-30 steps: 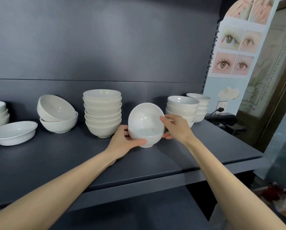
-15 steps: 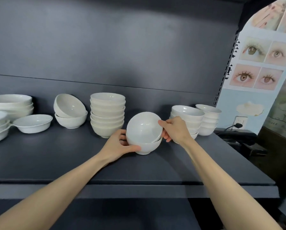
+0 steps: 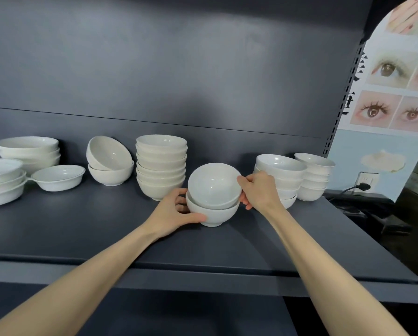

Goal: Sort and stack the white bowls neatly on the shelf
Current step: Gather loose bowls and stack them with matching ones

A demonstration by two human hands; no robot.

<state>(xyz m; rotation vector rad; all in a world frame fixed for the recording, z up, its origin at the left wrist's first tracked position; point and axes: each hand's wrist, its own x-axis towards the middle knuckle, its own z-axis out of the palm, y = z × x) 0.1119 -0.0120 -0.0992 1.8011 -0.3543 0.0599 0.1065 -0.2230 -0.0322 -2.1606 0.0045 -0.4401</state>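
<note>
1. Position. The lower bowl [image 3: 212, 214] stands upright on its foot on the shelf [image 3: 106, 234], near the middle, between the tall stack [image 3: 161, 169] on the left and the right stack [image 3: 279, 178]. The tilted bowl [image 3: 214, 184] sits partly inside it, not yet seated.

2. Grip state. My left hand [image 3: 176, 209] grips the lower bowl: the thumb is curled across its near wall and the fingers wrap its left side. My right hand [image 3: 259, 190] pinches the right rim of the tilted bowl with bent fingers.

3. Hazards.
- The glazed rim may slip out of the narrow right-hand pinch. The tilted bowl would then drop into the lower bowl and could chip either rim.
- If the rim is released while it is uneven, I judge the pair will sit crooked.
- The back of the right hand is just beside the right stack. A wide wrist turn could knock that stack.

4. Orientation. The tilted bowl is round and has no long axis. Its mouth faces up and toward the near side, with the far rim raised. The lower bowl's mouth faces straight up.
</note>
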